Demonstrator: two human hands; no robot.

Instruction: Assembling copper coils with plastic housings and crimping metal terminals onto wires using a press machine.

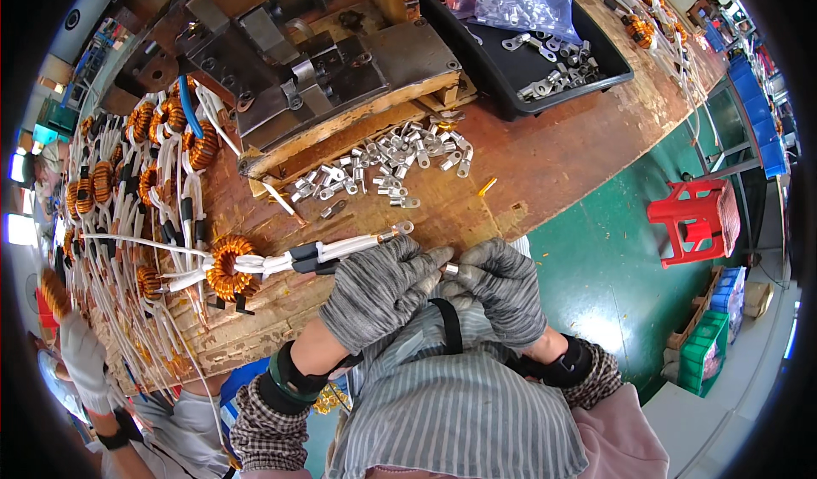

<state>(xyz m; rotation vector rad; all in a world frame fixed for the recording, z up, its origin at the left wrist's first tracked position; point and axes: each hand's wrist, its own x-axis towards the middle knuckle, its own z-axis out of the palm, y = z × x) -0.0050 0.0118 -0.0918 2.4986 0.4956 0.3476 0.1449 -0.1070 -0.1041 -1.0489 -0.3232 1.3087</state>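
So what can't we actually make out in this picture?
All in the head view:
Small metal piece: partly covered by fingers of the left hand and right hand.
Metal fixture: cut off by the upper edge.
Clear bag: likewise cut off.
Heaped lugs: overlapping, too small to count.

on the right we see a red plastic stool [677,211], which is standing on the green floor [587,245]. on this floor we notice also one bright patch of light. below the stool in our view, there is a green crate [694,353], and near it a blue basket [726,292]. higher up, we find a row of blue bins [752,108]. at the far upper left we see a dark green box [56,118].
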